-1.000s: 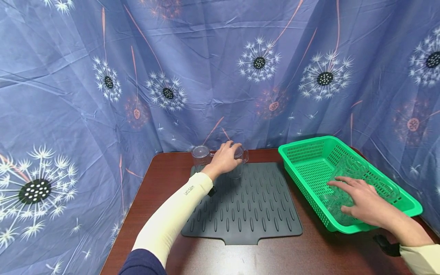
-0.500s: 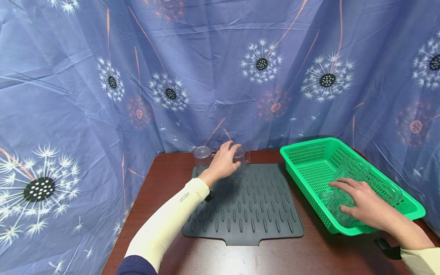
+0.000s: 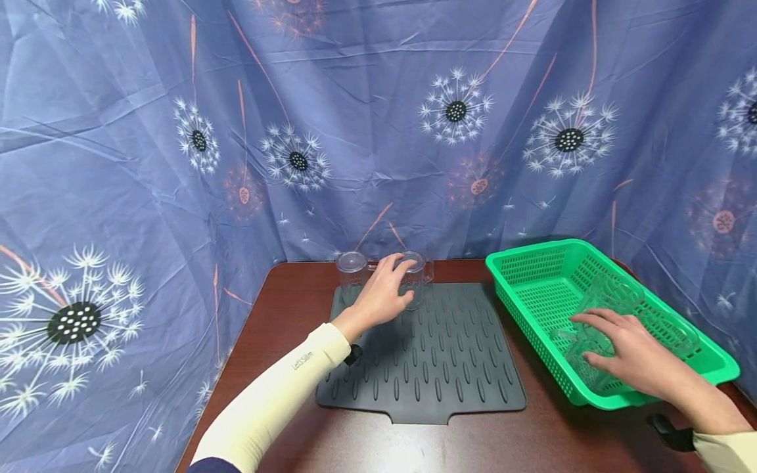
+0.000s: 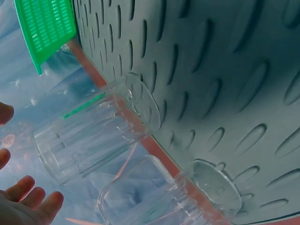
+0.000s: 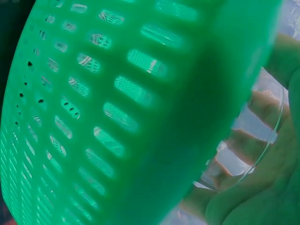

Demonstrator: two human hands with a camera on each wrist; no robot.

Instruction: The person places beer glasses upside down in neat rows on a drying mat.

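My left hand [image 3: 381, 292] has loosely bent fingers beside an upside-down clear glass mug [image 3: 418, 279] on the grey drying mat [image 3: 437, 355]. In the left wrist view a gap separates the fingertips [image 4: 49, 206] from that mug [image 4: 89, 136]. Left of it stands a second upturned clear mug [image 3: 351, 279]. Over the green basket [image 3: 535, 328], my right hand [image 3: 635, 348] spreads its thumb and fingers above a clear glass mug [image 3: 585, 361]. In the right wrist view the basket wall [image 5: 93, 117] hides much; a glass rim crosses the fingers, and contact cannot be told.
More clear glassware [image 3: 615, 292] lies at the right side inside the basket. The brown table [image 3: 278, 309] ends at a blue dandelion-print curtain [image 3: 367, 131], which hangs behind and to the left.
My left hand has drawn back slightly toward me and left, away from the right-hand mug, which stays standing on the mat. The right hand holds its place over the basket. The head view shifts slightly.
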